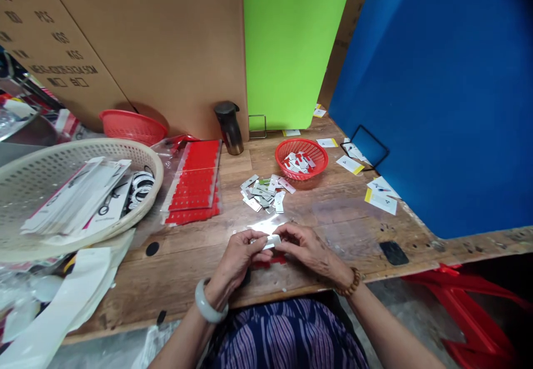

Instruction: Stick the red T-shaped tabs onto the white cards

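Note:
My left hand (244,253) and my right hand (307,247) meet near the table's front edge. Between their fingertips is a small white card piece (272,241), pinched from both sides. A red piece (277,259) shows below my fingers, partly hidden by them. Beyond my hands lies a loose pile of small white, grey and green tags (263,192). Behind the pile stands a red basket (320,170) holding more small white and red pieces.
Stacked red sheets (195,174) lie left of the pile, beside a large cream basket (156,191). A dark bottle (230,127) stands at the back. Cards (381,199) lie at right by a blue board (449,91). A green board (287,46) stands behind.

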The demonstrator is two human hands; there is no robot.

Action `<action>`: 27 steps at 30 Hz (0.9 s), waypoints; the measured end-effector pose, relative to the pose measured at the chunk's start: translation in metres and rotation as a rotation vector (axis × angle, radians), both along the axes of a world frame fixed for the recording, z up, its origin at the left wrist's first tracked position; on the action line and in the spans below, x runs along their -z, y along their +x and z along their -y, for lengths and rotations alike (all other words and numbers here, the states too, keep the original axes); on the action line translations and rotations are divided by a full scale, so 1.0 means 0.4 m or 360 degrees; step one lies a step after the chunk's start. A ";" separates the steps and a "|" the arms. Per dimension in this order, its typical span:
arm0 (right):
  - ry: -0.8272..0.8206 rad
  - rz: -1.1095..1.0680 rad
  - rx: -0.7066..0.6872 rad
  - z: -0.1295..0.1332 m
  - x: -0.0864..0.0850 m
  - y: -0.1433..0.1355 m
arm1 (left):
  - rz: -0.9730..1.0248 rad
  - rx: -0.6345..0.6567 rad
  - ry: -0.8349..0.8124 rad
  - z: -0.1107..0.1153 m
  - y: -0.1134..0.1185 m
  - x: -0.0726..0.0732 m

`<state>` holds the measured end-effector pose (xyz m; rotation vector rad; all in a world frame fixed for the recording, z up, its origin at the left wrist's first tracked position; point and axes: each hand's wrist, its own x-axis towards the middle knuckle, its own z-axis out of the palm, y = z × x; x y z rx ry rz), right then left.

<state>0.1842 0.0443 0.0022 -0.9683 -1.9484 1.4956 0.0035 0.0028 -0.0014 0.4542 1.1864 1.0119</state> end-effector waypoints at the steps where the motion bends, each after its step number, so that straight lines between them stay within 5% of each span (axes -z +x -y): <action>1: 0.0026 0.0010 -0.0016 0.001 -0.004 0.000 | -0.0012 0.0025 0.0010 0.002 -0.002 0.000; 8: -0.0078 -0.0056 0.0066 0.004 0.038 -0.013 | 0.0042 0.0039 0.0013 0.003 -0.015 0.005; 14: 0.0076 0.0139 0.0459 0.005 0.070 -0.006 | -0.0021 -0.0293 0.0003 -0.019 -0.030 0.028; 27: 0.0467 0.0427 0.0290 0.091 0.105 -0.011 | -0.0211 -0.0328 0.0069 -0.026 0.024 0.086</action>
